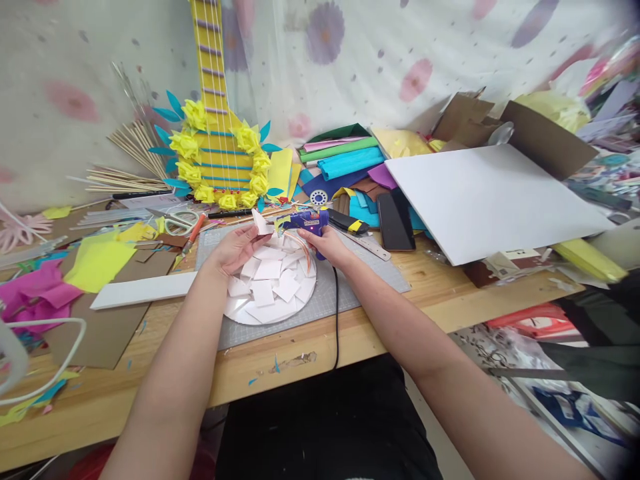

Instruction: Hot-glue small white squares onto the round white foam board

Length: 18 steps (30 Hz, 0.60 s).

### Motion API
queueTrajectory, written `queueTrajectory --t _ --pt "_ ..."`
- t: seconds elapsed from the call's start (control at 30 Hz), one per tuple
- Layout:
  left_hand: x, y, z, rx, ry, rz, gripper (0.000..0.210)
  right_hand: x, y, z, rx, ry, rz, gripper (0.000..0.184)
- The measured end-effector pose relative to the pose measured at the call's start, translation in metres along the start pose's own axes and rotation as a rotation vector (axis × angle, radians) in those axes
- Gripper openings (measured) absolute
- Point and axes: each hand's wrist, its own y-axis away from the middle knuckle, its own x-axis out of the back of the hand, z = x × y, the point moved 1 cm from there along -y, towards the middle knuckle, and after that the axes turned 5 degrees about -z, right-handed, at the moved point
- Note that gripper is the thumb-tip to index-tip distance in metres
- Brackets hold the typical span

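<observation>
Flower-printed sheeting (365, 73) covers the wall behind a crowded wooden tabletop (355, 340). From where I stand, the person's left hand (235, 249) has its grip pinched together on a small white piece (261, 223), raised over the far left part of a round white disc (299, 308). Overlapping white squares (269, 269) cover much of that disc, which lies on a grey gridded cutting mat (367, 287). The right hand's (327, 245) grip is clamped around the handle of a blue glue gun (310, 220), nozzle pointing left towards the piece; I cannot tell whether they touch. Its label shows orange and pale marks, too small for me to read. A black cord (337, 327) drops over the near edge.

At far left stands a yellow guitar shape (215, 127) ringed with yellow flowers. Scissors (183, 223) lie near it, and a long white strip (145, 291) reaches towards the left forearm. Right of the gun sit a dark phone (396, 221) and a large white board (490, 200); print on the box (515, 261) under its near edge is illegible from here.
</observation>
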Motion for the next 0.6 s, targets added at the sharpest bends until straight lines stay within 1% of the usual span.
queueTrajectory --t 0.1,0.17,0.4,0.6 --pt "0.001 -0.001 -0.002 0.005 -0.029 -0.037 0.006 -0.001 0.002 -0.005 -0.016 -0.023 -0.013 0.057" --pt "0.002 -0.002 -0.003 0.002 -0.044 -0.052 0.007 -0.001 0.003 -0.009 -0.013 -0.023 -0.012 0.059" --pt "0.001 -0.004 -0.004 0.040 -0.071 -0.031 0.011 -0.003 0.001 -0.012 0.057 -0.062 -0.038 0.057" --pt "0.002 -0.004 -0.003 0.034 -0.084 -0.034 0.014 0.000 0.001 -0.008 0.062 -0.038 -0.110 0.054"
